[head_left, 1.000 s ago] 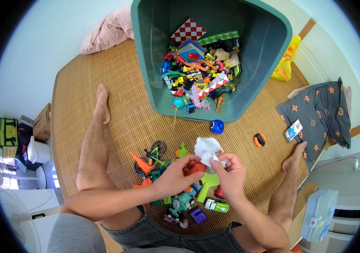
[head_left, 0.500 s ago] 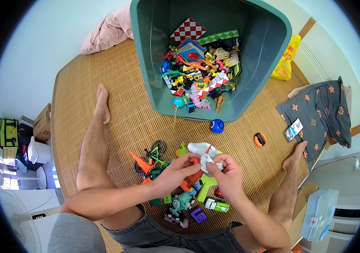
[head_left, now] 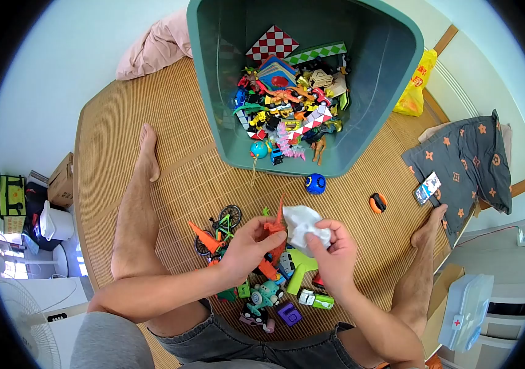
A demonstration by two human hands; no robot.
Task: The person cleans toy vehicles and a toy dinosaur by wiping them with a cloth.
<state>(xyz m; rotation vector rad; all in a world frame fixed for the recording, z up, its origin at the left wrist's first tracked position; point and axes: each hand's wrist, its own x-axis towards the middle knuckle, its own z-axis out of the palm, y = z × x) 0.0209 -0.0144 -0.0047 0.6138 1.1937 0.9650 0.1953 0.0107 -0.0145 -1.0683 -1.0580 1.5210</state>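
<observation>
My left hand [head_left: 250, 248] is closed round an orange-red toy dinosaur [head_left: 276, 246], its thin tail or neck pointing up past the fingers. In my right hand [head_left: 334, 253] a crumpled white wipe [head_left: 304, 226] is pinched between thumb and fingers, just right of the dinosaur. Below both hands lies a heap of toys: a lime-green piece [head_left: 300, 269], a teal toy vehicle [head_left: 265, 296], a green and white toy truck [head_left: 316, 299] and a purple block-shaped toy [head_left: 289, 313]. A toy bicycle [head_left: 228, 218] and an orange cone-like piece [head_left: 205, 237] are left of my left hand.
A large green bin [head_left: 370, 132] holding many toys stands ahead on the bamboo mat [head_left: 182, 184]. Near it are a blue ball [head_left: 315, 183] and an orange-black ring [head_left: 377, 203]. At right, a phone [head_left: 426, 188] lies against a dark patterned pillow [head_left: 468, 166].
My right hand has drawn the wipe slightly away from the dinosaur, and the wipe is more spread out. The dinosaur is now more visible in my left hand.
</observation>
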